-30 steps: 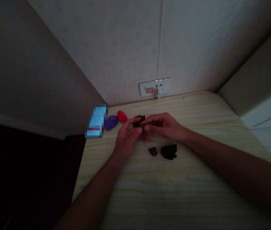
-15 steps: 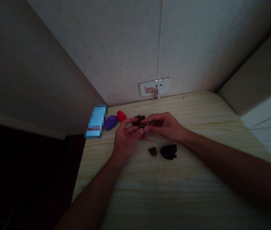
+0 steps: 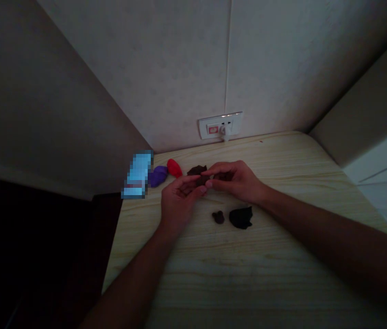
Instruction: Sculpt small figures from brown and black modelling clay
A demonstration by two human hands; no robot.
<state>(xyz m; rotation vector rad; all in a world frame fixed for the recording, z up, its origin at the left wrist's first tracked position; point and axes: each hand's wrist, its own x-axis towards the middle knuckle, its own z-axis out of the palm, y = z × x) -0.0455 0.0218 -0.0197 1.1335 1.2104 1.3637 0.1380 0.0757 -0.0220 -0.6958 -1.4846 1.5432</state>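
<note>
My left hand [image 3: 181, 198] and my right hand [image 3: 232, 180] meet above the table, fingertips pinched together on a small piece of brown modelling clay [image 3: 203, 181]. The fingers cover much of that piece. Just behind them lies a larger brown clay lump [image 3: 196, 170], partly hidden by the fingers. Nearer to me, a small brown clay shape [image 3: 218, 217] with little round bumps rests on the wood. Beside it on the right is a flattened black clay lump [image 3: 241, 218] with pointed corners.
A red clay lump [image 3: 174, 168] and a purple one [image 3: 158, 176] lie at the table's back left, beside a blurred, bright phone-like rectangle [image 3: 137, 173]. The wooden table [image 3: 193, 274] meets a wall carrying a socket [image 3: 220, 125] with a white plug.
The left fingers have shifted slightly down and straightened a little, baring more of the brown lump behind. My right hand stays nearly in place; the lumps on the table have not moved.
</note>
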